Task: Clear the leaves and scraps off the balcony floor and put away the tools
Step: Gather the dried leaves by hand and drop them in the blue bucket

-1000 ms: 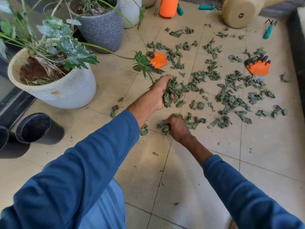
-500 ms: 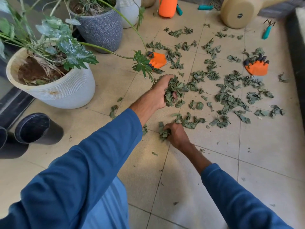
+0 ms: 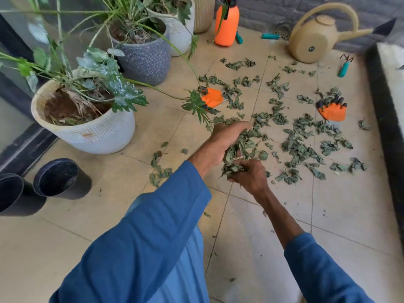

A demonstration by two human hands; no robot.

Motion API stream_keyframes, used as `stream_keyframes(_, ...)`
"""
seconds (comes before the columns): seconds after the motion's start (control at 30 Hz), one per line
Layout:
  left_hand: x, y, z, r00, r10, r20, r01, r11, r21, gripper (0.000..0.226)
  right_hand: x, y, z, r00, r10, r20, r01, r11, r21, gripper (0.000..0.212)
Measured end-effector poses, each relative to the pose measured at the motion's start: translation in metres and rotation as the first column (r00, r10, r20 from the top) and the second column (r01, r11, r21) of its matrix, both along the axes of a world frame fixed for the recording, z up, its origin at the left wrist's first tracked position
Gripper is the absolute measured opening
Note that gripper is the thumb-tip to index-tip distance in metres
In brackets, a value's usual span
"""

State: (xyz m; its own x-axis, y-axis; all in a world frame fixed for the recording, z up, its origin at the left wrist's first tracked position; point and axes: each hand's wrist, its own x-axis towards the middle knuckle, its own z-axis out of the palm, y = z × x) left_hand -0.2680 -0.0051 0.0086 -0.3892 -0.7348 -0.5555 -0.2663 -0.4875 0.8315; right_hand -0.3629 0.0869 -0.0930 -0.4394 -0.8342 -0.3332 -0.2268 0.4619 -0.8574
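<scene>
Mid-frame: left grip [image 3: 225, 139] clenched round a wad of leaves [image 3: 242, 145]; right grip [image 3: 251, 177] just below, touching the wad, pinching a smaller clump. Loose litter [image 3: 301, 147] on floor [image 3: 262, 226] lying right of and above both, nearer right grip; scatter, no long axis. Amid it, orange glove [image 3: 333, 111]; second glove [image 3: 212, 98] under frond [image 3: 196, 103], upper left. Rake [image 3: 344, 66], can [image 3: 314, 40], sprayer [image 3: 226, 25] along top edge. Reach looks unblocked. No bin visible.

leaves [image 3: 244, 145] in my fingers [image 3: 240, 127]: dry, crinkled, matt | floor tiles [image 3: 262, 248] under my fingers: smooth, faint sheen | glove [image 3: 333, 112] beyond my fingertips: matt orange coating | watering can [image 3: 310, 42] farther beyond: smooth beige plastic, matt
</scene>
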Motion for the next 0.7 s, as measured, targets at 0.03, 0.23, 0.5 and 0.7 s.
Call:
stream_keyframes(0.03, 0.005, 0.001, 0.005, 1.0, 0.013, -0.001, -0.013, 1.0, 0.001, 0.078, 0.002, 0.001, 0.007, 0.999, -0.024, 0.023, 0.024, 1.0, -0.002, 0.029)
stream_keyframes(0.23, 0.067, -0.007, 0.016, 0.96, 0.239, -0.146, -0.234, 0.971, 0.048, 0.044, 0.029, -0.008, 0.056, 0.984, -0.045, 0.174, 0.059, 0.995, -0.079, 0.029)
stream_keyframes(0.5, 0.248, 0.019, 0.032, 0.683, 0.703, -0.2, -0.69, 0.71, 0.14, 0.05, 0.163, -0.067, 0.141, 0.938, 0.252, 0.239, -0.21, 0.959, -0.188, 0.038)
stream_keyframes(0.7, 0.383, 0.053, 0.041, 0.425, 0.884, -0.194, -0.884, 0.452, 0.121, 0.059, 0.315, -0.096, 0.178, 0.772, 0.608, 0.187, -0.554, 0.787, -0.271, 0.045)
